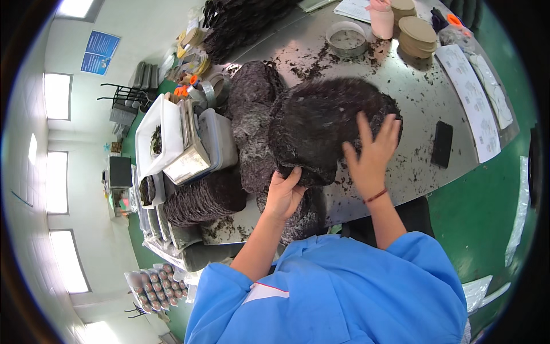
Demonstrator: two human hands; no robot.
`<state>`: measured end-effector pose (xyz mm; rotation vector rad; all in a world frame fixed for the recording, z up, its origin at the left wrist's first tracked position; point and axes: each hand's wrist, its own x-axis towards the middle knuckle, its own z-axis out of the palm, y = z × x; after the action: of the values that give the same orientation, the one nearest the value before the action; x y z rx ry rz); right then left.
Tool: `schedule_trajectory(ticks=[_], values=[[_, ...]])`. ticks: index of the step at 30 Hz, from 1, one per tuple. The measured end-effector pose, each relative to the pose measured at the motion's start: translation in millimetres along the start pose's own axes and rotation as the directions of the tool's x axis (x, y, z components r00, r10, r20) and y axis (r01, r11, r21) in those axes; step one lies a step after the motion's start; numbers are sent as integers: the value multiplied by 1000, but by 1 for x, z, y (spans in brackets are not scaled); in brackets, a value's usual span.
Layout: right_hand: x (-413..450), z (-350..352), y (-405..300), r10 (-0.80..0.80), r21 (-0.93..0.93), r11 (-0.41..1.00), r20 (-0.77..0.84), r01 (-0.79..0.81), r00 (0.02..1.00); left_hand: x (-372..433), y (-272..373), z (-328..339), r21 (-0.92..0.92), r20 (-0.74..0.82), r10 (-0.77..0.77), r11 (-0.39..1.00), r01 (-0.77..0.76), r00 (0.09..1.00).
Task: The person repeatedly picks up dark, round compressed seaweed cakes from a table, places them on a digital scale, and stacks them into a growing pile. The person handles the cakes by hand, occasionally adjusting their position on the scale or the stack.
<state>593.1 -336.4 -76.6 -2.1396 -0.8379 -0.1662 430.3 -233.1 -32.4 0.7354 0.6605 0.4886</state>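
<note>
A large, rounded dark sheet of what looks like dried seaweed (322,120) is held up over the metal table. My left hand (284,193) grips its near lower edge, thumb on top and fingers underneath. My right hand (374,157) is spread, fingers apart, over the sheet's right side; whether it touches the surface cannot be told. Just left of the sheet, thick stacks of similar dark, crinkled sheets (253,129) stand on the table. Another stack (303,219) lies below my left hand, partly hidden by my forearm.
Plastic containers (221,137) and a white tub (159,133) stand left, above a ridged dark roll (206,198). A black phone (441,144) and printed sheets (468,103) lie right. A clear ring (346,39), pink bottle (381,21) and round discs (417,36) stand at the back among dark flakes.
</note>
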Motion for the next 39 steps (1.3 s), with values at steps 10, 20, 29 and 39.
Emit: schedule_trajectory(ticks=[10, 20, 29, 39], values=[[77, -44, -19, -461, 432, 852, 353, 295, 814, 6, 27, -20, 538, 120, -256, 829, 154, 959], [49, -32, -18, -216, 655, 605, 682, -453, 698, 25, 41, 61, 664, 748, 430, -478, -575, 506], [37, -25, -23, -197, 695, 617, 592, -370, 782, 29, 34, 54, 435, 872, 217, -753, -493, 438], [33, -10, -50, -223, 685, 619, 622, -384, 751, 27, 56, 28, 605, 795, 392, -570, -556, 463]])
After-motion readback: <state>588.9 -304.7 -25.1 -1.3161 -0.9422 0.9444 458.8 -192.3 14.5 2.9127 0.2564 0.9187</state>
